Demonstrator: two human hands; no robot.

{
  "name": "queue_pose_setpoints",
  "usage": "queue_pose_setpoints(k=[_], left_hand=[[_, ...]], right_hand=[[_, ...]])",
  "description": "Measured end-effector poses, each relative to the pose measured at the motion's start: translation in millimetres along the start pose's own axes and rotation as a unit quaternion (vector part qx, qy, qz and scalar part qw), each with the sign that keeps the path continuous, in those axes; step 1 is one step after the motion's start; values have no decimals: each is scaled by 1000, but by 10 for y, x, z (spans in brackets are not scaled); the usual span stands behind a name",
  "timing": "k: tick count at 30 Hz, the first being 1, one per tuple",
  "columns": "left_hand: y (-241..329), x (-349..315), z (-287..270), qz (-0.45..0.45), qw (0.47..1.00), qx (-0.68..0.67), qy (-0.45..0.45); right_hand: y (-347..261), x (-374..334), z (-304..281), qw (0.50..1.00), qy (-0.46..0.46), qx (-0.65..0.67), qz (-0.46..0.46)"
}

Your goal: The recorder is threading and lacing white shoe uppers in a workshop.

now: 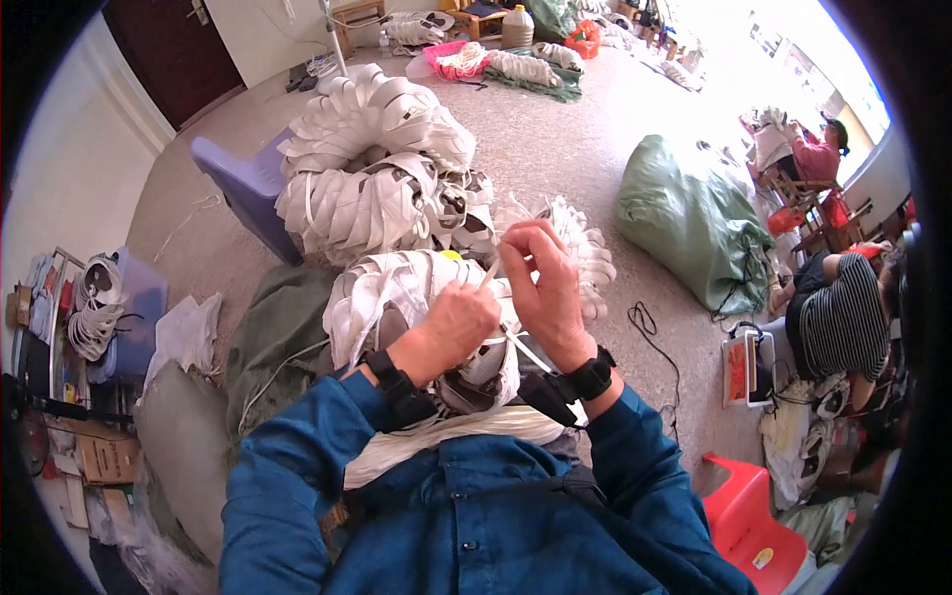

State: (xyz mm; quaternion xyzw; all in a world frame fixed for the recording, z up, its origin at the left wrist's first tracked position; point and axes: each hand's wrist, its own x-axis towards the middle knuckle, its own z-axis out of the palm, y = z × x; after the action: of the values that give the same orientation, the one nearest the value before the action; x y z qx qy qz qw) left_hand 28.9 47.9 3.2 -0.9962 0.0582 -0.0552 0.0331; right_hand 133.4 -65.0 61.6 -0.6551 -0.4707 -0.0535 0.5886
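On my lap lies a bundle of white shoe uppers (372, 288), nested in a curved row, with grey linings showing. Over it, my left hand (456, 325) is closed in a pinch on a narrow white lace (491, 273). The lace rises from that fist toward my right hand (543, 283), whose bent fingers meet its upper end. Another white strip (526, 349) runs slantwise below my right wrist. Just ahead, more stacked white uppers (367, 213) form thick coils, partly on a purple chair (243, 183).
To the right stand a large green sack (684, 223) and a red plastic stool (754, 526). A black cord (659, 347) trails over the floor. Two other people sit at the right, one in a striped top (843, 317). At left is a blue bin (139, 307).
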Motion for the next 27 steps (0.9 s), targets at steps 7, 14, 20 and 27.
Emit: queue_pose_setpoints(k=[7,14,20,27], left_hand=[[-1,-64,-1324,-136,818,-556,54],[84,-124,-987,-107,876,-456,111],[33,-240,-25,-212,832,-505,90],[-165,-347,180,-216,874,-421,113]], right_hand=[[336,-1036,18,982,-113,-34,147],[598,-468,-411,988,40,-130,69],[407,-196,-1366,962,183,51,194],[745,-898,-1595,896,257,198,303]])
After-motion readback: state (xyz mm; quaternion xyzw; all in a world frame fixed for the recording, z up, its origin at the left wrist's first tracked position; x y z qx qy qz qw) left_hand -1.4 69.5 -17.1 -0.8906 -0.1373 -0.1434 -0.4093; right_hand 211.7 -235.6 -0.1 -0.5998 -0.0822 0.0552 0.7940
